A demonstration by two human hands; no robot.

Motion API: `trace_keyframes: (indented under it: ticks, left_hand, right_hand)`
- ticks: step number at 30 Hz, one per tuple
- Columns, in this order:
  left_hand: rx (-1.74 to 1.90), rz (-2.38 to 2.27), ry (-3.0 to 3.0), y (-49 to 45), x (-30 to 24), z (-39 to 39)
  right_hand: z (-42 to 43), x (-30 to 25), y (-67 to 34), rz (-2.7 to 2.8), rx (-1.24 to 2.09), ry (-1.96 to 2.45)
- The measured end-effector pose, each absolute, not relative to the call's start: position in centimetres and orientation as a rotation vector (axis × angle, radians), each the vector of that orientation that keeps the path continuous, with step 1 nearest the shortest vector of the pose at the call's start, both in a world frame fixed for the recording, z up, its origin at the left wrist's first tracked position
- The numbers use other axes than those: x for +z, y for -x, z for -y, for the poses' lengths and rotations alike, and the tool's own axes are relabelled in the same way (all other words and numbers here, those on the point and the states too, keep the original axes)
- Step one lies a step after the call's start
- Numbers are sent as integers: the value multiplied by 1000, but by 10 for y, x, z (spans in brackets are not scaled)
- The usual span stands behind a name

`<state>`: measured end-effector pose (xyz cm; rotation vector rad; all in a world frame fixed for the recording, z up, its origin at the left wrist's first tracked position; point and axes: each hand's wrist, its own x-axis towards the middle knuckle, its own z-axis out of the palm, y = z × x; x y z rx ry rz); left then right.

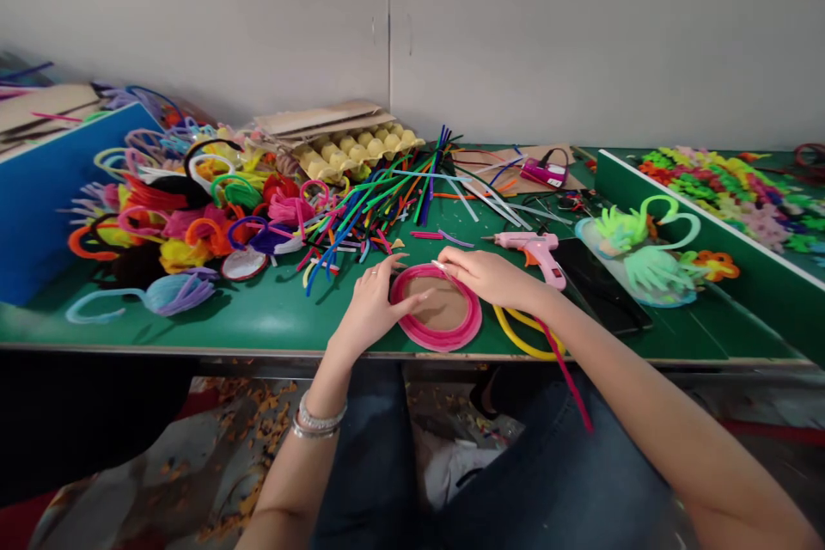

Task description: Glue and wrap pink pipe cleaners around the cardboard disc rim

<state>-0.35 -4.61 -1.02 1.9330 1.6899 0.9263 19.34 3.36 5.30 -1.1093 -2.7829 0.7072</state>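
A round cardboard disc (pixel 439 299) lies near the front edge of the green table, its rim covered by coils of pink pipe cleaner (pixel 443 340). My left hand (pixel 375 302) grips the disc from the left, thumb over the rim and fingers along the outside. At the far rim, the fingertips of my right hand (pixel 483 273) press together on the pink pipe cleaner. A dark pink strand (pixel 571 382) hangs over the table edge from under my right forearm. Beside it lies a looped yellow pipe cleaner (pixel 516 335).
A pink glue gun (pixel 532 251) and a black phone (pixel 596 284) lie to the right, by green fuzzy swan figures (pixel 650 249). Loose pipe cleaners (pixel 387 198) and an egg tray (pixel 361 150) are behind. Colourful finished pieces (pixel 193 215) pile up left, near a blue divider (pixel 58 198).
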Motion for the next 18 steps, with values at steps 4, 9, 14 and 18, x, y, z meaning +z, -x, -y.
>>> trace_keyframes:
  ticks: [4,9,14,18]
  left_hand:
    - [957,-1652,-1924,6,-13,45]
    - [939,-1647,-1918,4,-12,48]
    - [953,-1661,-1903,5,-13,46]
    - [980,-1660,-1890,5,-14,46]
  right_hand:
    - [-38,51,-193,2725,747,1187]
    - [-39,44,-206,2614,773,1279]
    - [-43,42,-214,2636,781,1244]
    - [-48,41,-214,2641,748,1208]
